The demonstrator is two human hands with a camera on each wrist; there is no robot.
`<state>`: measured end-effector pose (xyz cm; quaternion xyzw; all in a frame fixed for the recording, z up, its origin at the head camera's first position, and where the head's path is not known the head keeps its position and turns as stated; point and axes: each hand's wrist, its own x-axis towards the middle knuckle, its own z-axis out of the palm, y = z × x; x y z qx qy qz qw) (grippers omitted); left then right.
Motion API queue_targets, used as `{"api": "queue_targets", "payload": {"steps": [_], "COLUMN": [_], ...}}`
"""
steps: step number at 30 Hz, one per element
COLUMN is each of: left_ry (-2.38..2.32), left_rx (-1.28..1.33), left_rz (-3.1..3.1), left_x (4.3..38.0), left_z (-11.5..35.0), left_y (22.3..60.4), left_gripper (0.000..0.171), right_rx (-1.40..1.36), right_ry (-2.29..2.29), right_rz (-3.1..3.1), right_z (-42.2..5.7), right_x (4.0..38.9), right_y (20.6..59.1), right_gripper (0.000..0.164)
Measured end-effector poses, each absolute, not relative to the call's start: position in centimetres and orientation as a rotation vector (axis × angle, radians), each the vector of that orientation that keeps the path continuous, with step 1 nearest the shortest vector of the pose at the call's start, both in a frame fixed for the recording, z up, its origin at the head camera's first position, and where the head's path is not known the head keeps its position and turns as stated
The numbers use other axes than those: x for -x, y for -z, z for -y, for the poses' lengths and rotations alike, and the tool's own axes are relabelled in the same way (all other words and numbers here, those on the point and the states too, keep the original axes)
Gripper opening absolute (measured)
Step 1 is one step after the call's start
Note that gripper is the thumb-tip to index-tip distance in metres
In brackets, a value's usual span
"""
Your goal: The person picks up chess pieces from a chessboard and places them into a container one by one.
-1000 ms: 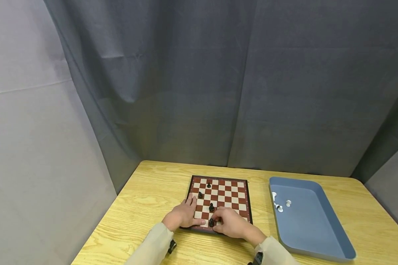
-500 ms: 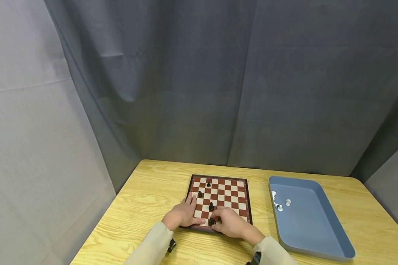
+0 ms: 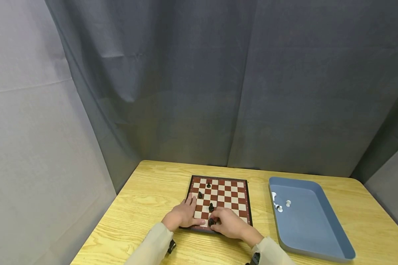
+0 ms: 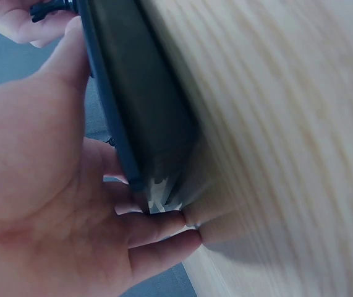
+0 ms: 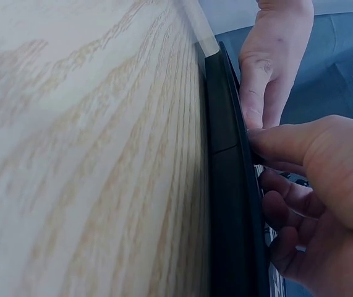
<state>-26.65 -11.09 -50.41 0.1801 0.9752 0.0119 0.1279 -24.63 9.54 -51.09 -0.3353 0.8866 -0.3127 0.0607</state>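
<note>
A red-and-white chessboard lies on the table. My left hand rests on its left side with fingers spread and thumb along the near edge; in the left wrist view, some fingertips reach down to the tabletop. At the near edge, my right hand pinches a black chess piece between thumb and fingers, which partly hide it. This piece also shows in the left wrist view. Three other black pieces stand on the board's left half: one far, one by the left fingertips, one nearer.
To the right of the board stands a blue-grey tray with several white chess pieces near its left wall. Wooden tabletop surrounds the board. A dark grey curtain hangs behind the table.
My right fingers have shifted very slightly left with the black chess piece. The left hand, the other black pieces and the tray stay where they were.
</note>
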Motion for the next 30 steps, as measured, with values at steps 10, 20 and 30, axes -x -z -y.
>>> {"api": "queue_targets", "payload": {"steps": [10, 20, 30], "left_ry": [-0.053, -0.068, -0.067], "left_rx": [-0.525, -0.519, -0.512], "left_rz": [-2.836, -2.831, -2.838], "left_x": [26.7, 26.8, 26.7], "left_z": [11.1, 11.1, 11.1], "left_y": [50.5, 50.6, 50.7], "left_gripper": [0.099, 0.099, 0.101], "right_rx": [0.998, 0.947, 0.937], "right_ry": [0.942, 1.018, 1.022], "right_rz": [-2.689, -2.651, -2.668], "right_z": [-9.6, -9.8, -10.9], "right_x": [24.7, 24.2, 24.2], "right_y": [51.2, 50.3, 50.0], "right_gripper": [0.007, 0.008, 0.009]}}
